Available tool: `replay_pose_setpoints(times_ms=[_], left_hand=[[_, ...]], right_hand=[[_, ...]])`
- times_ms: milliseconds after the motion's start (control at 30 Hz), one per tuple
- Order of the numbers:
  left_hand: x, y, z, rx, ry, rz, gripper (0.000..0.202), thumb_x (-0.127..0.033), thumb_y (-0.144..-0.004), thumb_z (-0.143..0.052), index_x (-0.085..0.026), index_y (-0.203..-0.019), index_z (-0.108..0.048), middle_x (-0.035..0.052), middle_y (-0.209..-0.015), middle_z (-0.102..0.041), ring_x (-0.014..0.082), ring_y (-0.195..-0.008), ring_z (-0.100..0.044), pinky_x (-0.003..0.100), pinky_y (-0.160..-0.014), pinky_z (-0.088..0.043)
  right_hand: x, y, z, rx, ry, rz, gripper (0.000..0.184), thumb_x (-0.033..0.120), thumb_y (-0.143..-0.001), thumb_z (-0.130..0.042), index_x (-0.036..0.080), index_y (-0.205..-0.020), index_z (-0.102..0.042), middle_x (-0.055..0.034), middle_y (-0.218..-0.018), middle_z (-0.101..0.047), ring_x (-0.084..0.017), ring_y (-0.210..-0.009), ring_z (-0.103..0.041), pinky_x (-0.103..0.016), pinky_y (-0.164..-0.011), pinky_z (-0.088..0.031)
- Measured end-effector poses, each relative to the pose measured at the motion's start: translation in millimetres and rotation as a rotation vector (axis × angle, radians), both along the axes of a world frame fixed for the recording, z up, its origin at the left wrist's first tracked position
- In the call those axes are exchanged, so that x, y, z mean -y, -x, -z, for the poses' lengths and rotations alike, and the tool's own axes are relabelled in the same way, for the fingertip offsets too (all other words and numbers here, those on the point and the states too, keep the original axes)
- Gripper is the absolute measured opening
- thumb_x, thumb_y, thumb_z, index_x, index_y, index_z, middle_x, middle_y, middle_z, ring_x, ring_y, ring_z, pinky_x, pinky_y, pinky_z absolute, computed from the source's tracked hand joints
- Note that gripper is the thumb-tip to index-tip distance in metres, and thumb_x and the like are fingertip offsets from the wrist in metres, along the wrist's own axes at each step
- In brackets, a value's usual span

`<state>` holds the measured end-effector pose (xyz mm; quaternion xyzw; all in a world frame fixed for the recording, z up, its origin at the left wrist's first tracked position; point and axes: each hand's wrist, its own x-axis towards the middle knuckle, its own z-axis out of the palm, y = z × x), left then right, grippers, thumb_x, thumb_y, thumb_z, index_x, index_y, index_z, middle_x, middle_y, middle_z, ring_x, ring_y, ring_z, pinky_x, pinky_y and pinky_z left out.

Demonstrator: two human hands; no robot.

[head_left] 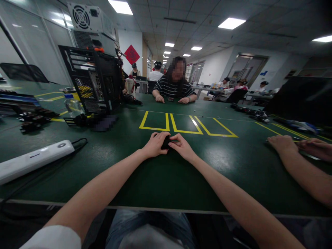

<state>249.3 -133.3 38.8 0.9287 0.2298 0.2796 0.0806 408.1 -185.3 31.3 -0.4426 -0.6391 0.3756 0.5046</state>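
A small black object (166,142) rests at the middle of the green table, mostly covered by my fingers, so its kind does not show. My left hand (155,144) is wrapped round its left and upper side. From the right, my right hand (182,147) pinches at its edge with thumb and forefinger; whether a small part sits between those fingertips is too small to tell. Just beyond my hands lie yellow tape outlines (154,129) on the green tabletop (145,180).
An open black computer case (103,79) carries a power supply (88,17). A water bottle (74,106) and white power strip (38,159) stand left. Another person's hands (284,143) work at right. A person in a striped shirt (166,88) sits opposite. Black cables (250,112) lie far right.
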Motion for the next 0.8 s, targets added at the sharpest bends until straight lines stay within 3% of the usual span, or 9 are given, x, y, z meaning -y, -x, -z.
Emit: replay_pose_setpoints(times_ms=[133, 333, 567, 800], left_hand=[[-0.3, 0.8, 0.0, 0.015, -0.014, 0.016, 0.058, -0.027, -0.063, -0.057, -0.022, -0.114, -0.028, 0.0057, -0.111, -0.044, 0.0222, -0.104, -0.041, 0.039, -0.090, -0.024], [0.9, 1.2, -1.6, 0.001, 0.002, 0.019, 0.057, -0.028, -0.064, -0.057, -0.023, -0.113, -0.029, 0.0053, -0.110, -0.045, 0.0222, -0.103, -0.042, 0.040, -0.091, -0.023], [1.1, 1.9, -2.0, 0.009, -0.005, 0.026, 0.056, -0.027, -0.064, -0.057, -0.022, -0.113, -0.029, 0.0052, -0.108, -0.046, 0.0218, -0.101, -0.043, 0.040, -0.091, -0.023], [-2.1, -0.7, 2.9, 0.031, -0.032, 0.013, 0.059, -0.026, -0.061, -0.059, -0.022, -0.112, -0.029, 0.0054, -0.110, -0.045, 0.0220, -0.102, -0.043, 0.039, -0.090, -0.023]], right_hand=[[-3.2, 0.1, 0.7, 0.036, -0.020, 0.050, 0.022, 0.031, -0.066, -0.057, 0.022, -0.083, -0.046, 0.0006, -0.088, -0.051, -0.013, -0.076, -0.056, -0.030, -0.070, -0.047], [-2.3, -3.7, -2.3, 0.068, 0.023, 0.031, 0.032, 0.029, -0.067, -0.057, 0.021, -0.096, -0.046, -0.0029, -0.102, -0.051, -0.015, -0.090, -0.053, -0.035, -0.081, -0.043], [-1.4, -3.3, -2.1, -0.003, 0.024, -0.052, 0.032, 0.025, -0.062, -0.063, 0.022, -0.089, -0.045, 0.0000, -0.096, -0.050, -0.015, -0.088, -0.055, -0.033, -0.079, -0.045], [-4.8, -0.9, 1.1, -0.005, -0.020, 0.031, 0.022, 0.032, -0.067, -0.057, 0.021, -0.083, -0.047, 0.0010, -0.085, -0.052, -0.013, -0.078, -0.055, -0.030, -0.073, -0.046]])
